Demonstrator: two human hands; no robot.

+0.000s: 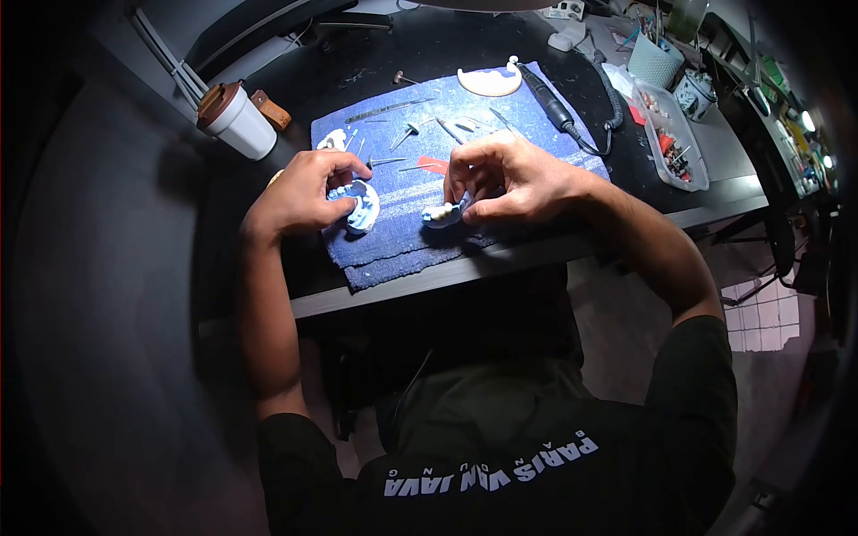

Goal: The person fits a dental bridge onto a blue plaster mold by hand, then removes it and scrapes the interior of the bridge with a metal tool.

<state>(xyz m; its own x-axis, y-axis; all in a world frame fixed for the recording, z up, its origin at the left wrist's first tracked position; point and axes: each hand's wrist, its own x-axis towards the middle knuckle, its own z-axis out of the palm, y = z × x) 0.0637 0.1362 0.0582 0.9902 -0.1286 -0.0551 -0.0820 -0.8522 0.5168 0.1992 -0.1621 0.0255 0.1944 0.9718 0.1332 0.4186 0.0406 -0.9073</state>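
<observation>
My left hand [304,192] is closed on a blue-and-white dental cast [364,216] at the towel's left side, thumb and fingers on its arch. To the right, my right hand [517,183] pinches a smaller curved dental piece [438,215] with pale teeth and blue parts. The two pieces are apart, with bare towel between them. Fingers hide part of each one. Beyond the hands lie a red strip [433,164] and a dark-headed rotary bit [407,134].
A blue towel [402,255] covers the bench front. On it rest a black handpiece [547,100] with a coiled cord, a metal file [380,112] and a white arch-shaped piece [489,82]. A lidded cup [239,125] stands left; a plastic box [684,177] of small parts sits right.
</observation>
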